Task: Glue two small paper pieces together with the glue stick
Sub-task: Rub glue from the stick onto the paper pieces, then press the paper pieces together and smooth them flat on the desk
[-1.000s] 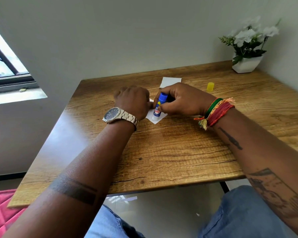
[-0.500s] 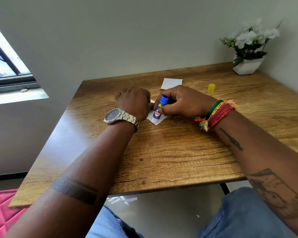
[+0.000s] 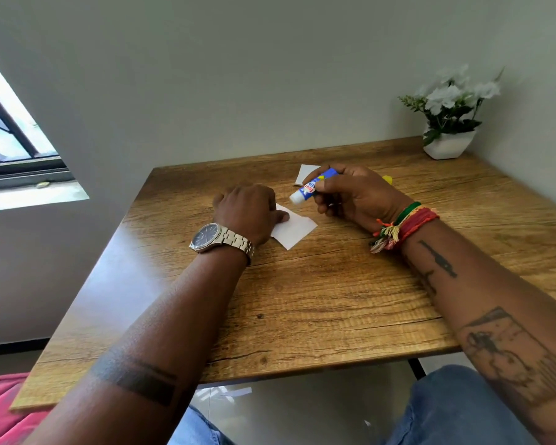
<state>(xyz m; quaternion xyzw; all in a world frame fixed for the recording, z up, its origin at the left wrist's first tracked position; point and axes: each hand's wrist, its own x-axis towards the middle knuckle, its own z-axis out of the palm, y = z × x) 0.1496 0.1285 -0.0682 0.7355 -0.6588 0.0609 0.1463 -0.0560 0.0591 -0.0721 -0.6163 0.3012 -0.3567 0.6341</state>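
Right hand fingers grip the blue cylindrical glue stick, raised above the grained wooden table. Left hand presses the white rectangular paper piece flat, fingers hidden. A second white paper piece is partly hidden behind the stick.

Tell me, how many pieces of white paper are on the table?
2. One paper piece lies under the left hand; the second paper piece lies farther back, partly hidden behind the right hand.

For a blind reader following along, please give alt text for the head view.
A right hand holds a glue stick above a paper piece that the left hand pins to a wooden table.
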